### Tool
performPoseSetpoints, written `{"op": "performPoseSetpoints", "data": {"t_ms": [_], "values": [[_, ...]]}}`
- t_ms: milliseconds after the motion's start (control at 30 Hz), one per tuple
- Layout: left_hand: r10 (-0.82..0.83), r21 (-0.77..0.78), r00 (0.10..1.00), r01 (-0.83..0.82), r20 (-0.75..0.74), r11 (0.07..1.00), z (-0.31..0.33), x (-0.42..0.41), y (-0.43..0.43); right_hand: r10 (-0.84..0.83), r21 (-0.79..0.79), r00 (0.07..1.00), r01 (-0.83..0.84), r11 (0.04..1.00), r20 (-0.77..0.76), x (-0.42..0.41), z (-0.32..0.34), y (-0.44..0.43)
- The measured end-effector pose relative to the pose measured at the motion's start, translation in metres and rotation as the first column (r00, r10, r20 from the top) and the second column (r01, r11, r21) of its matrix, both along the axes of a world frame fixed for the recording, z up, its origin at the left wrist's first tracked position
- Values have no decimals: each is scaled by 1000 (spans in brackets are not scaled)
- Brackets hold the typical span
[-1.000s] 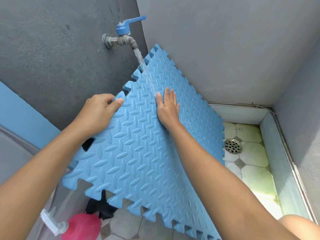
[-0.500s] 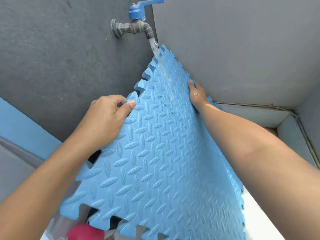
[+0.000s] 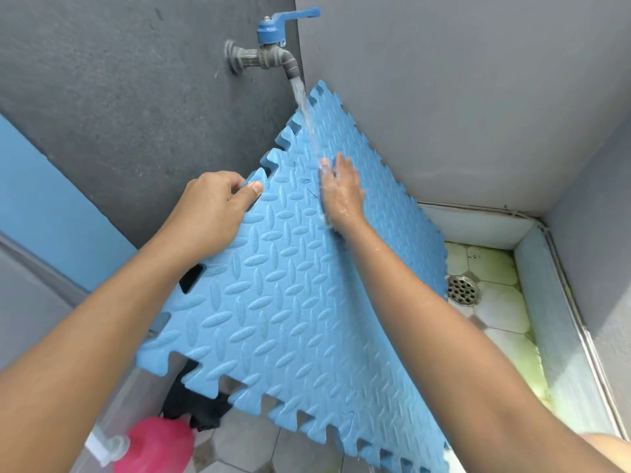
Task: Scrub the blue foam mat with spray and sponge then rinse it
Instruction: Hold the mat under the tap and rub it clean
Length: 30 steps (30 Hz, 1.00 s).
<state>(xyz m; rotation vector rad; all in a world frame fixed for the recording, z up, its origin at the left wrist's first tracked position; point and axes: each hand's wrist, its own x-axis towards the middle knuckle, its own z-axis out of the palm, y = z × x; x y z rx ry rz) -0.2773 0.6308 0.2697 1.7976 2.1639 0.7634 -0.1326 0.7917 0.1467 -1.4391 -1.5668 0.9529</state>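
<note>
Blue foam mat [image 3: 290, 302] is held tilted in the centre of the frame, top corner up against the grey wall [image 3: 461, 80] just under the tap [image 3: 269, 52] at upper centre. Tap has a blue lever; water [image 3: 304, 107] is running from the spout onto the mat's upper part. Left hand [image 3: 211, 213] is closed on the mat's toothed left edge, thumb on the patterned face, fingers wrapped behind. Right hand [image 3: 341, 196] is open, palm flat on the mat face, wet, fingertips right at the stream. Lower left of frame: a pink bottle [image 3: 153, 445] with a white cap, and something black [image 3: 198, 411] under the mat's lower edge, cannot tell what. Right of frame: tiled floor [image 3: 502, 312] with a round metal drain [image 3: 462, 290] just beside the mat's right edge.
</note>
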Motion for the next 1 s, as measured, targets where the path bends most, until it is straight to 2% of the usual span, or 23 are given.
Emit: {"op": "performPoseSetpoints", "data": {"t_ms": [100,167,267,333,367,433,467,500,533,567,667,767,900,1000], "values": [[17,-12,1000,-17,23,1000,3,2,0,112,130,994,-110,985,-10,-34,39,-71],[23,-8,999,-22,36,1000,5,2,-1,149,190,989,-147,971,5,-37,34,-129],[16,-7,998,-15,59,1000,6,0,-5,192,286,980,-199,937,52,-15,-10,-212],[5,-13,997,-4,79,1000,5,-1,-7,196,261,972,-223,939,127,18,-61,-241],[2,-17,997,0,83,1000,6,-1,-7,158,209,976,-187,960,147,40,-90,-245],[5,-15,997,-4,80,1000,7,-1,-8,-15,-20,985,19,1000,175,97,-155,-239],[7,-13,997,-6,74,1000,7,0,-8,-141,-180,972,176,968,189,127,-181,-234],[8,-11,998,-7,67,1000,7,0,-9,-257,-328,943,317,890,212,153,-198,-229],[8,-8,998,-7,63,1000,7,0,-9,-331,-429,916,400,810,229,170,-210,-223],[8,-6,998,-7,68,1000,6,0,-10,-351,-473,912,410,780,212,175,-214,-216],[7,-10,997,-6,77,1000,5,1,-9,-262,-367,960,281,887,104,143,-180,-183],[8,-11,997,-7,76,1000,6,0,-10,-140,-219,989,147,965,48,89,-117,-139],[6,-9,998,-5,69,1000,6,2,-9,15,-41,994,-20,999,-108,34,-26,-85],[7,-10,998,-7,63,1000,4,2,-9,51,103,950,-21,994,-307,29,44,-54]]}}
